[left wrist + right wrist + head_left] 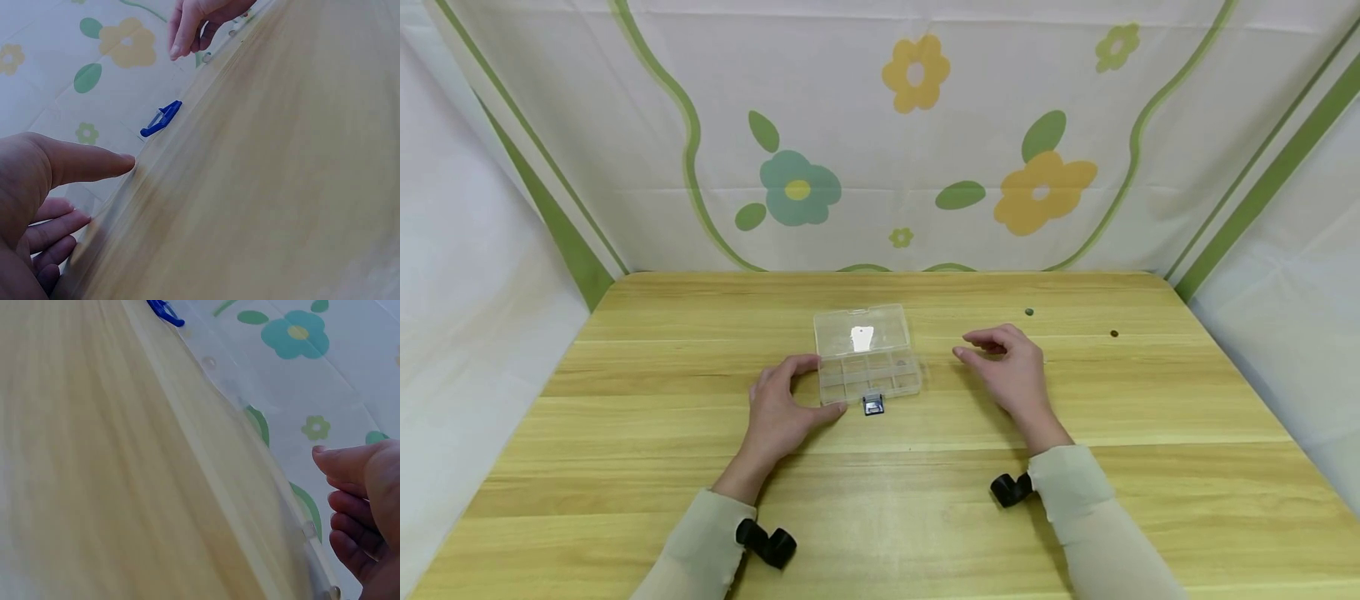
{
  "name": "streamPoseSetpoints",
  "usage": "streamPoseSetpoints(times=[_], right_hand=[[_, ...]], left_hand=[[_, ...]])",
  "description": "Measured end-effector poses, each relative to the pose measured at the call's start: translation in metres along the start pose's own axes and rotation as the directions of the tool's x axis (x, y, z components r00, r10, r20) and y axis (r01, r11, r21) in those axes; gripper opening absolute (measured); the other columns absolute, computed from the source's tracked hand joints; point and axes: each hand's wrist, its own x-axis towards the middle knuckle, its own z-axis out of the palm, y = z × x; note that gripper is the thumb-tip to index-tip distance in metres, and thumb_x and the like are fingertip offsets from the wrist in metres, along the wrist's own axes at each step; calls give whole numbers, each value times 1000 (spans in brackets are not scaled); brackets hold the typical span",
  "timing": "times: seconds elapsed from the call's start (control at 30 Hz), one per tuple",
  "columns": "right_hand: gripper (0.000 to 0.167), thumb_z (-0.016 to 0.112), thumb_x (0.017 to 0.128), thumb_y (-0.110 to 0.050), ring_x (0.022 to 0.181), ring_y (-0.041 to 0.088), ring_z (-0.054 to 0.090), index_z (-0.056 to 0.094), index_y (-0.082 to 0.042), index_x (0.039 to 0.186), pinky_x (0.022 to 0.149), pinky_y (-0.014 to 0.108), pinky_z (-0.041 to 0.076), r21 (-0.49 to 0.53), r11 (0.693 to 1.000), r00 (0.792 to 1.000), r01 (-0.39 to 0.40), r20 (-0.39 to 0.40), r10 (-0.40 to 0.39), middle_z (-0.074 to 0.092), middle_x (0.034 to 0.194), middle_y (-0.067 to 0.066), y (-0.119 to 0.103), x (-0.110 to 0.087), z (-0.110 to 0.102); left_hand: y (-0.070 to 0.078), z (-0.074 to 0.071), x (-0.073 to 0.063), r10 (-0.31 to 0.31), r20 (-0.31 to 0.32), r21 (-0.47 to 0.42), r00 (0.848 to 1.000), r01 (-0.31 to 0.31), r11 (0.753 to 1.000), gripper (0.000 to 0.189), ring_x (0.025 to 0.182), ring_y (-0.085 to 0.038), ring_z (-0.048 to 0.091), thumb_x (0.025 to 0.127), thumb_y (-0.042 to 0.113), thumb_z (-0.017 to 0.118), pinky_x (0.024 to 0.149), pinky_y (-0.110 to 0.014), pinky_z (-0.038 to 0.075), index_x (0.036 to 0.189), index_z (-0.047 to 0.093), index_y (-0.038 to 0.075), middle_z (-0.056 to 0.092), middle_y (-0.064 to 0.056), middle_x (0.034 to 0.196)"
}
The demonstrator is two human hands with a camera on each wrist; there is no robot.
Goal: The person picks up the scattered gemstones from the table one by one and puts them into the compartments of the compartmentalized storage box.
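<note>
A clear plastic compartment box (868, 375) lies on the table with its lid (861, 331) laid back behind it. A blue latch (873, 406) sticks out at its front edge; it also shows in the left wrist view as a blue clip (161, 119). My left hand (781, 408) holds the box's left end, thumb at the front corner and fingers at the left side. To the right of the box, my right hand (1009, 367) hovers with fingers loosely bent and thumb apart from the index finger. Nothing shows between them. A small round piece (901, 363) sits in a back right compartment.
Two small pieces lie on the table (910, 517) beyond my right hand: a greenish bead (1029, 312) and a dark brown bead (1114, 333) farther right. A flower-printed cloth (865, 150) hangs along the table's back edge, with white cloth at both sides.
</note>
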Motion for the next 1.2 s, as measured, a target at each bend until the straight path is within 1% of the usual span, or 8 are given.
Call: streamPoseSetpoints(times=[0.13, 0.3, 0.4, 0.53, 0.63, 0.73, 0.97, 1.2], right_hand=[[31, 87, 93, -31, 108, 25, 67, 82, -12, 118, 91, 18, 50, -40, 999, 1000, -3, -2, 3, 74, 116, 10, 7, 1, -9], [35, 87, 93, -32, 112, 27, 67, 81, -12, 120, 100, 34, 53, -69, 997, 1000, -22, 21, 24, 73, 119, 10, 14, 2, -17], [33, 87, 92, -33, 113, 29, 68, 82, -12, 118, 101, 42, 53, -84, 996, 999, -34, 37, 37, 73, 119, 11, 17, 2, -19], [30, 88, 92, -33, 112, 30, 69, 83, -12, 113, 98, 43, 54, -113, 993, 998, -39, 49, 45, 73, 119, 11, 19, 2, -21], [29, 88, 92, -33, 112, 30, 69, 83, -12, 112, 97, 43, 53, -125, 991, 997, -41, 56, 49, 72, 120, 10, 20, 1, -21], [30, 87, 92, -32, 114, 31, 68, 83, -11, 112, 98, 44, 52, -128, 991, 997, -41, 66, 50, 72, 121, 10, 20, 1, -22], [27, 86, 94, -30, 117, 34, 67, 83, -10, 111, 103, 52, 53, -147, 989, 995, -34, 88, 47, 69, 124, 12, 22, 1, -21], [26, 85, 95, -28, 118, 34, 66, 83, -10, 112, 104, 54, 53, -155, 987, 995, -36, 90, 50, 69, 125, 13, 20, 0, -21]], left_hand=[[0, 0, 0, -4, 3, 0, 1000, 4, 1000, 75, 138, -34, 44, 80, 25, 96, 118, -52, 26, 145, 61, 11, 66, -11, 149], [0, 0, 0, -11, 4, 2, 1000, 11, 1000, 76, 138, -33, 44, 79, 26, 96, 117, -52, 26, 145, 61, 12, 65, -10, 150], [0, -1, 0, -11, 5, 1, 1000, 11, 1000, 76, 139, -34, 44, 79, 26, 96, 117, -52, 26, 145, 61, 12, 65, -10, 150], [0, 0, 0, -11, 2, 0, 1000, 11, 1000, 76, 139, -34, 44, 79, 26, 96, 118, -52, 26, 145, 61, 12, 65, -10, 150], [0, 0, 0, -15, 1, -1, 1000, 15, 1000, 76, 140, -34, 43, 79, 26, 96, 118, -52, 27, 145, 61, 13, 65, -9, 151], [0, 0, 0, -14, 0, 1, 1000, 14, 1000, 76, 140, -34, 43, 79, 25, 96, 119, -53, 27, 145, 61, 13, 65, -10, 150], [0, 0, 1, -10, 2, 6, 1000, 10, 1000, 76, 139, -34, 44, 79, 25, 96, 118, -52, 26, 145, 61, 12, 66, -10, 150], [-2, 0, 1, 0, 3, 12, 1000, 0, 1000, 76, 139, -35, 45, 79, 25, 96, 119, -53, 25, 145, 61, 12, 66, -10, 150]])
